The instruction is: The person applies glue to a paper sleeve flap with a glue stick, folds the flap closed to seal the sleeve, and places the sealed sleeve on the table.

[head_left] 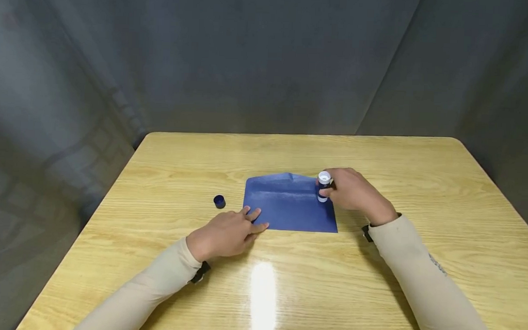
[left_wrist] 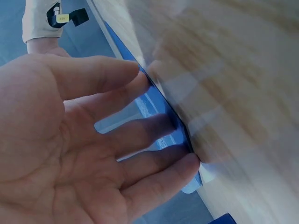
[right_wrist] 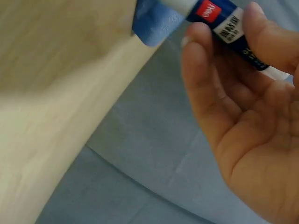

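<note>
Glue stick (head_left: 322,184): pinched by right hand (head_left: 352,190)
Envelope (head_left: 295,210): touched by spread left hand (head_left: 228,233)
Cap (head_left: 219,202): just left of envelope
Table (head_left: 185,157): room between envelope and far edge

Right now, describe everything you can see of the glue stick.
The glue stick is a slim uncapped tube, plastic by its look: dark blue body, white ends, a red label patch and a white one with dark print. It is nearly upright in the right hand, gripped between thumb and fingers, over the right side of the blue envelope. Whether it touches the envelope is unclear.
</note>
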Tool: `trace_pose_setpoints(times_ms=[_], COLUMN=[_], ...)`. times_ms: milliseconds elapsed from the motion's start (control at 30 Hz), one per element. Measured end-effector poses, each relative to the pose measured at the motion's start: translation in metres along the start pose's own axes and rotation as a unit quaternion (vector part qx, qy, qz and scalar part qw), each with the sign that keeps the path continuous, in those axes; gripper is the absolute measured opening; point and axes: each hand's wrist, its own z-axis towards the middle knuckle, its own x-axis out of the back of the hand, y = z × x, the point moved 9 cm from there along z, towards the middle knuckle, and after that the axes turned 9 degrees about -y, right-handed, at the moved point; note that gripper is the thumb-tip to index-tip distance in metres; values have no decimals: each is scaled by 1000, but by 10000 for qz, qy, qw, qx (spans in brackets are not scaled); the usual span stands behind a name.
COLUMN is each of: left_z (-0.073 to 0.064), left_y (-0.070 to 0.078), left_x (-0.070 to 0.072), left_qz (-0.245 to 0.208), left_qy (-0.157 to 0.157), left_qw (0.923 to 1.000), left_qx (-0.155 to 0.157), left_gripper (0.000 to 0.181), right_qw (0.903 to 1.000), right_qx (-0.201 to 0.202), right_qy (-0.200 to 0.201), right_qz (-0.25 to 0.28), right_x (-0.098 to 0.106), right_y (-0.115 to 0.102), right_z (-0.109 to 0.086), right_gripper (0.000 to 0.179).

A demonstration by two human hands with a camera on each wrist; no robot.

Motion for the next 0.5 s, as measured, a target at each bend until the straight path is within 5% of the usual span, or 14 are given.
trace_pose_setpoints(times_ms=[200,333,500], left_z=[-1,0,1], left_y=[0,0,1], left_x=[2,2,2], left_qz=[11,127,45], left_qy=[46,38,59], left_qw=[9999,9999,10000], left_qx=[-112,-55,-17], left_gripper=[41,40,39], right_qw=[9976,9964,9926], right_qx=[-63,301,1028], right_qy=[387,756,562], right_qz=[-574,-252,326], right_x=[16,16,-7], right_y=[-15,-37,-68], right_z=[-5,1,19], right_gripper=[13,14,7])
